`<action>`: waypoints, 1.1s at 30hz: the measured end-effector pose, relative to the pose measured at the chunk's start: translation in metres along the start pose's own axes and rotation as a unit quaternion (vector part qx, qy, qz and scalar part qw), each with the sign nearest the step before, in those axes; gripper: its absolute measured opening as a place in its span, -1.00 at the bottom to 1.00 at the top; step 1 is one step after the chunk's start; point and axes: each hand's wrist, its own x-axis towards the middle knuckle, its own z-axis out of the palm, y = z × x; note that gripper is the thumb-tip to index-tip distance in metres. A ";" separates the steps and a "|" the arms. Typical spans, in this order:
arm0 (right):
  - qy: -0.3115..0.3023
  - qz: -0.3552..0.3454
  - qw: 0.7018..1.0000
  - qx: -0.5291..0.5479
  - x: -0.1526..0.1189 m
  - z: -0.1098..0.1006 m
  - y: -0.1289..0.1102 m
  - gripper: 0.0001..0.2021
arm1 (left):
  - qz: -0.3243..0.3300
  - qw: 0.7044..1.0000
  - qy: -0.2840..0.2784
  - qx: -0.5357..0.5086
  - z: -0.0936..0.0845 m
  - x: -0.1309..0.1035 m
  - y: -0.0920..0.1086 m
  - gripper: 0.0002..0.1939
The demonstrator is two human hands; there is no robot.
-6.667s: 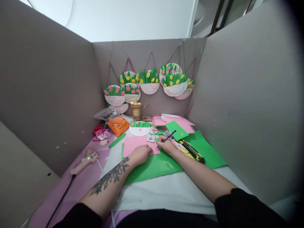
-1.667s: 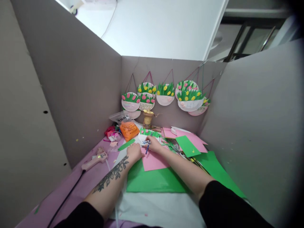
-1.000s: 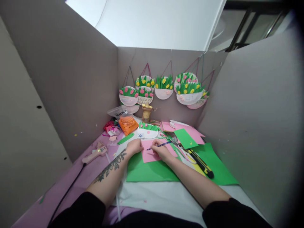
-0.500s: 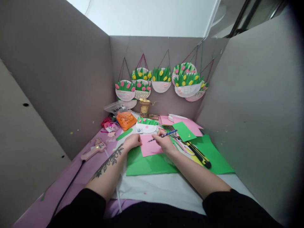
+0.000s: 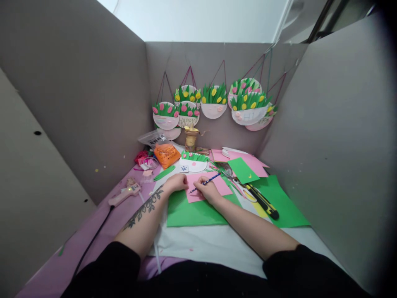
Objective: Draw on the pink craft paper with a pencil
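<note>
A blue dark-patterned pencil (image 5: 214,177) slants across my right hand (image 5: 208,191), which is closed around it. Its tip points down at the lower left part of a pink paper sheet (image 5: 221,186). The side of that hand rests on the sheet. At the sheet's left edge, my left hand (image 5: 177,182) is closed with curled fingers, holding the paper there; its fingertips are partly hidden. Beneath the pink sheet lies a larger green sheet (image 5: 192,215). Just beyond sits a white half-plate with green paper grass (image 5: 198,165), a small marked white square (image 5: 184,169) at its left.
Scissors (image 5: 245,191), a yellow-black utility knife (image 5: 263,202) and a green card (image 5: 243,170) lie to the right. On the left are a pink glue gun (image 5: 125,193), an orange bag (image 5: 167,155) and green strips (image 5: 164,173). Decorated paper plates (image 5: 214,108) hang on the back panel.
My right hand has moved left over the pink sheet, and the pencil tip is now lower on it. My left hand stays at the sheet's edge. The view has shifted slightly.
</note>
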 end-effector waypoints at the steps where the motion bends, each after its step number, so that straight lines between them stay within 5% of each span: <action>1: -0.011 0.017 1.000 0.019 0.001 0.000 0.001 -0.75 | -0.002 1.000 0.001 0.002 -0.001 -0.001 0.001 -0.76; 11: 0.000 -0.008 1.000 -0.007 -0.001 0.004 0.002 -0.67 | 0.027 0.997 -0.058 -0.037 -0.007 -0.005 0.000 -0.62; 33: -0.006 -0.013 0.999 -0.046 0.002 0.004 0.008 -0.73 | 0.017 0.998 -0.056 -0.011 -0.009 -0.007 0.005 -0.64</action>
